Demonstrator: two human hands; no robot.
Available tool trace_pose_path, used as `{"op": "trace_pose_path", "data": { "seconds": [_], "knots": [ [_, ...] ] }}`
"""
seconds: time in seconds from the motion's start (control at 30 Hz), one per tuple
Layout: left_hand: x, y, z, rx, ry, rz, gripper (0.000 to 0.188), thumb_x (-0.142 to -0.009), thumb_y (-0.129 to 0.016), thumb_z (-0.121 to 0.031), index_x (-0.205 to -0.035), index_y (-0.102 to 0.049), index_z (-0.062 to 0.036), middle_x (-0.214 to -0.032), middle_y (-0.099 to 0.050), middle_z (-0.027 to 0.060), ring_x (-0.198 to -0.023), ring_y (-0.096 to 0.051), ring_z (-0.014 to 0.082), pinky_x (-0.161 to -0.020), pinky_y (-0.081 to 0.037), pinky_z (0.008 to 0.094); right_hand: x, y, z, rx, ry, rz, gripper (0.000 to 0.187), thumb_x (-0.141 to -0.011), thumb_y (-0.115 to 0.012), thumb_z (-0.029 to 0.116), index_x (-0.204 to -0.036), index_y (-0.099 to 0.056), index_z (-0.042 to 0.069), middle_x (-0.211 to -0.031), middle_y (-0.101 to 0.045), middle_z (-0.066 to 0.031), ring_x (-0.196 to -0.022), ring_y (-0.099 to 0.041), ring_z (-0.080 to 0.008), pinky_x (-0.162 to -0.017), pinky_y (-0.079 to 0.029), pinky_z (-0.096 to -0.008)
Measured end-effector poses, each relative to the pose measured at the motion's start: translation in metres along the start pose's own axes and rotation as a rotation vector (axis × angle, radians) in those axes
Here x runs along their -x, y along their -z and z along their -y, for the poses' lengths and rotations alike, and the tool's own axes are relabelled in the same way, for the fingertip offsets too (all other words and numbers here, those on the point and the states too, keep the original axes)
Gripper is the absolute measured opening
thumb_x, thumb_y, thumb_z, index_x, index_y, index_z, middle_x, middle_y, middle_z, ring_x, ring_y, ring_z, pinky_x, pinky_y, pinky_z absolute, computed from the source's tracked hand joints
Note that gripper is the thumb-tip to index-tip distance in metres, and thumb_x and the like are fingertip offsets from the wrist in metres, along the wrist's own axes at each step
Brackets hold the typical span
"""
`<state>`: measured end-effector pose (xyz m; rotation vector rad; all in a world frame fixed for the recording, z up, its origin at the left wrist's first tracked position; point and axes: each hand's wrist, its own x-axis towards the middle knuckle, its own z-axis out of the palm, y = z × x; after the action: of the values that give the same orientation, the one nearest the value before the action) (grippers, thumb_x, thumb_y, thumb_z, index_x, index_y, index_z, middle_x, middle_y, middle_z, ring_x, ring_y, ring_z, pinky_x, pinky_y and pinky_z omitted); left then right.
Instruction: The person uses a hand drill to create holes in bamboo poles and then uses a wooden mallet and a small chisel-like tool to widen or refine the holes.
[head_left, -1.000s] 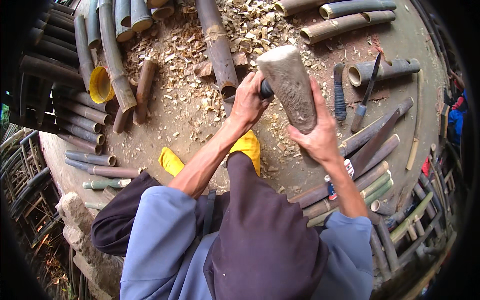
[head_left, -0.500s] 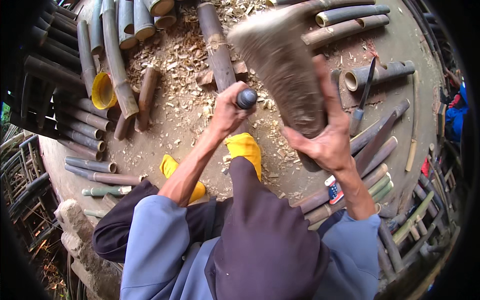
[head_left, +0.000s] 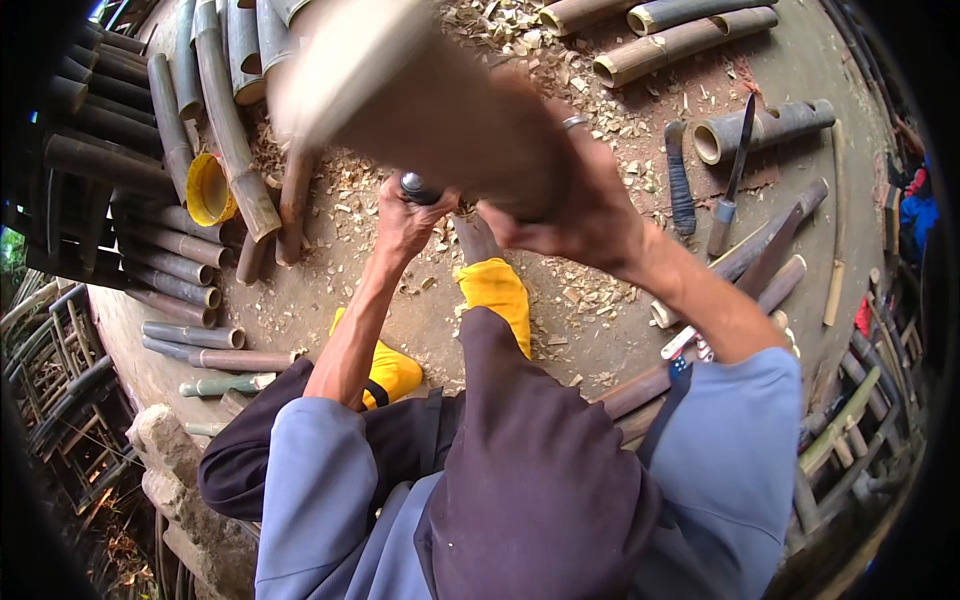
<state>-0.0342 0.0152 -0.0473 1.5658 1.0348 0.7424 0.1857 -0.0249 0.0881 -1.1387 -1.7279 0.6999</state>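
My right hand (head_left: 575,205) grips a big pale wooden block (head_left: 400,90), held high near the camera and blurred by motion. Just below and left of it, my left hand (head_left: 408,222) is closed around a tool with a round dark handle (head_left: 418,187), standing upright. A short brown bamboo piece (head_left: 476,236) sits under the two hands, above my yellow boot (head_left: 495,290). The tool's working end is hidden behind the hands.
Long bamboo poles (head_left: 225,120) lie stacked at the left, with a yellow cup (head_left: 207,190) among them. Wood chips (head_left: 590,285) litter the ground. At the right lie a knife (head_left: 730,190), a dark wrapped handle (head_left: 680,180) and a bamboo tube (head_left: 770,125).
The wooden block has swung up and to the left, closer to the camera, carried by my right hand. My left hand has stayed on the dark-handled tool.
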Motion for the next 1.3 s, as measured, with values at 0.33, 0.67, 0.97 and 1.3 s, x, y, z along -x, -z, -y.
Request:
{"op": "trace_pose_path", "data": {
  "seconds": [0.33,0.67,0.97,1.3],
  "knots": [
    [-0.079,-0.057,-0.025,-0.042,0.103,0.257,0.031,-0.073,-0.069,-0.012,-0.101,-0.062,-0.0012,-0.09,-0.067,0.0105,-0.079,-0.062,0.0175,-0.076,-0.049,0.0325,0.031,0.006,-0.025,0.014,-0.279,-0.085,0.094,-0.069,-0.072,0.014,-0.147,-0.021,0.026,-0.105,-0.061,-0.0197,-0.088,-0.066,-0.0307,-0.074,-0.059,-0.0381],
    [-0.039,-0.014,-0.034,-0.015,0.089,0.478,0.024,-0.064,-0.065,-0.004,-0.088,-0.061,-0.0034,-0.074,-0.058,-0.0012,-0.072,-0.054,0.0078,-0.069,-0.045,0.0249,0.048,0.016,-0.001,0.01,-0.271,-0.128,0.091,-0.065,-0.075,0.01,-0.144,-0.029,0.008,-0.138,-0.045,-0.0144,-0.115,-0.055,-0.0229,-0.095,-0.045,-0.0313],
    [-0.034,-0.013,-0.02,-0.193,-0.107,0.428,0.045,-0.069,-0.072,-0.01,-0.112,-0.06,-0.0055,-0.11,-0.063,0.0094,-0.104,-0.057,0.0228,-0.091,-0.045,0.0374,0.037,-0.003,0.0,0.15,-0.084,-0.063,0.093,-0.062,-0.077,0.008,-0.144,-0.033,0.015,-0.11,-0.061,-0.0148,-0.084,-0.063,-0.0289,-0.075,-0.053,-0.0356],
    [-0.004,-0.026,-0.005,0.008,0.02,-0.086,0.056,-0.075,-0.076,-0.025,-0.12,-0.052,-0.0015,-0.112,-0.06,0.0115,-0.106,-0.056,0.0224,-0.093,-0.044,0.0365,0.033,-0.015,-0.001,0.18,-0.154,0.038,0.09,-0.065,-0.074,0.017,-0.144,-0.031,0.017,-0.114,-0.06,-0.0154,-0.091,-0.062,-0.0325,-0.082,-0.052,-0.0388]
  ]
}}
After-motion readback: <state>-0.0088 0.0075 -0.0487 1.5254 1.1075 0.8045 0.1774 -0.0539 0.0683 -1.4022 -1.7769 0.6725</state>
